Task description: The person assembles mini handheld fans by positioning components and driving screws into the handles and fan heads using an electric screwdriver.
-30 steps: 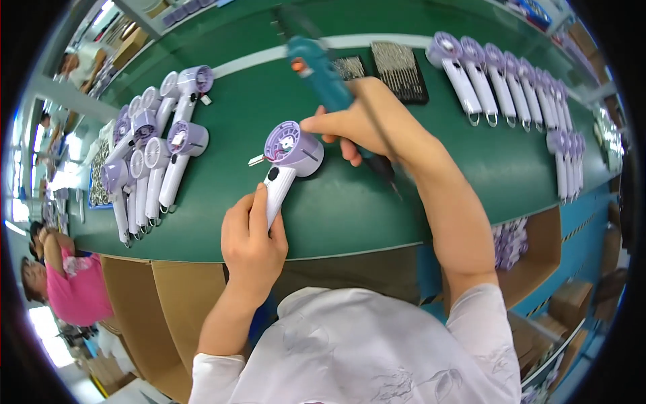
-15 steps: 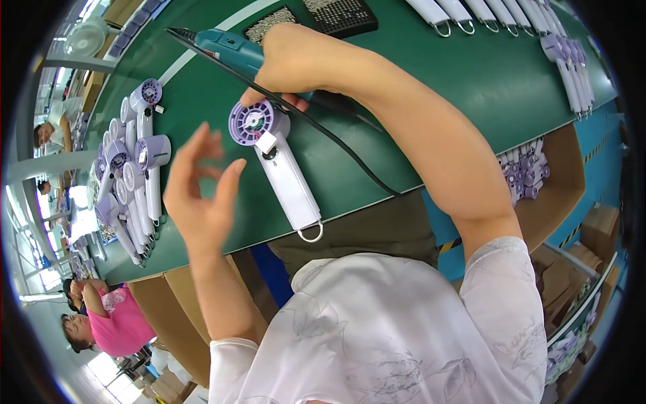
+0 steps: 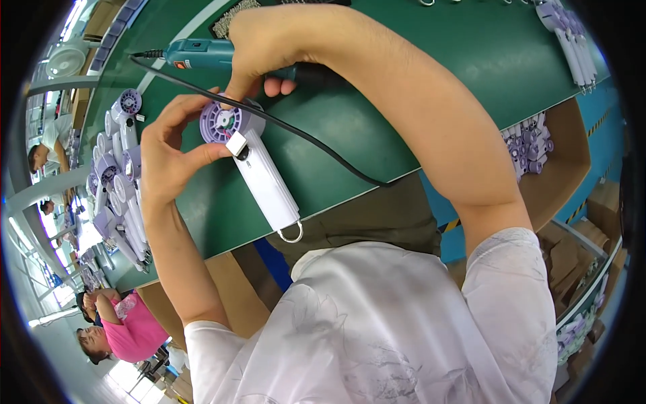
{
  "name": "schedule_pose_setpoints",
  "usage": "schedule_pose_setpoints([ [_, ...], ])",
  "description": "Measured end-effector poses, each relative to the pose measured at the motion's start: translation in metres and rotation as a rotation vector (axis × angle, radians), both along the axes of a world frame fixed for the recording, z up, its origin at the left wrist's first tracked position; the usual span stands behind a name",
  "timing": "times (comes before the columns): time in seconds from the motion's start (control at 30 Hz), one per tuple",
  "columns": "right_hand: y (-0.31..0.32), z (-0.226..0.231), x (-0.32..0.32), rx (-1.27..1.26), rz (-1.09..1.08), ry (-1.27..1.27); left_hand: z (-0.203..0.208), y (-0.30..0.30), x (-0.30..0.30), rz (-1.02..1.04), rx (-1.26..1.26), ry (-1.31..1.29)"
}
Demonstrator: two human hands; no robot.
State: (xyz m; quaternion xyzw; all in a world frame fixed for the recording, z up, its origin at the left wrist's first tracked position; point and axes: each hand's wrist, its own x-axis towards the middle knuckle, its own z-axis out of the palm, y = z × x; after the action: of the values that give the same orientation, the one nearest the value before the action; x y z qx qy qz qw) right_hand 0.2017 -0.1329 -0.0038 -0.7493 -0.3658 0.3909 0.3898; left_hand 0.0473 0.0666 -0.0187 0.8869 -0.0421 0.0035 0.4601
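A handheld fan point(image 3: 268, 183) lies on the green bench, its white handle slanting toward me and a wire loop at its end. Its round purple head point(image 3: 221, 123) shows spokes and coloured wires, with a small white block point(image 3: 236, 143) at the neck. My left hand point(image 3: 168, 145) closes around the head's left side, thumb by the block. In my right hand point(image 3: 259, 57) is a teal electric screwdriver point(image 3: 205, 55), lying sideways; its tip is hard to make out. A right fingertip reaches the head's upper rim. The screwdriver's black cord point(image 3: 316, 128) crosses over the fan.
Several purple-and-white fans point(image 3: 118, 175) are bunched at the left. Behind my right hand is a tray of small metal parts point(image 3: 232, 15). More fans point(image 3: 570, 50) lie at the far right, above a cardboard box point(image 3: 562, 158) of purple parts. A person in pink point(image 3: 134, 326) is at lower left.
My left hand has moved up and closed on the fan's head, where it was apart before. The fan, screwdriver and right hand appear farther left and higher in view, which has shifted too.
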Motion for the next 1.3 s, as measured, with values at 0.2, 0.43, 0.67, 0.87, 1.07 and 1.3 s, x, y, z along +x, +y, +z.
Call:
schedule_pose_setpoints([
  [0.2, 0.003, 0.003, 0.002, -0.115, 0.069, -0.195, 0.011, -0.005, 0.005, 0.005, 0.118, 0.032],
  [0.43, -0.001, 0.004, 0.007, -0.042, 0.068, -0.144, 0.005, -0.004, 0.006, -0.013, -0.050, 0.011],
  [0.67, -0.021, 0.045, 0.004, 0.369, -0.272, -0.127, 0.008, -0.004, 0.001, 0.008, 0.019, -0.014],
  [0.87, -0.011, 0.035, 0.030, 1.281, -0.595, 0.002, 0.008, -0.002, 0.006, -0.035, -0.022, 0.020],
  [1.07, 0.029, 0.017, 0.022, 1.244, -0.663, -0.172, -0.010, 0.005, 0.000, -0.034, -0.117, -0.083],
  [1.3, 0.055, 0.004, 0.016, 1.164, -0.581, -0.246, -0.021, 0.007, -0.001, -0.035, -0.129, -0.193],
])
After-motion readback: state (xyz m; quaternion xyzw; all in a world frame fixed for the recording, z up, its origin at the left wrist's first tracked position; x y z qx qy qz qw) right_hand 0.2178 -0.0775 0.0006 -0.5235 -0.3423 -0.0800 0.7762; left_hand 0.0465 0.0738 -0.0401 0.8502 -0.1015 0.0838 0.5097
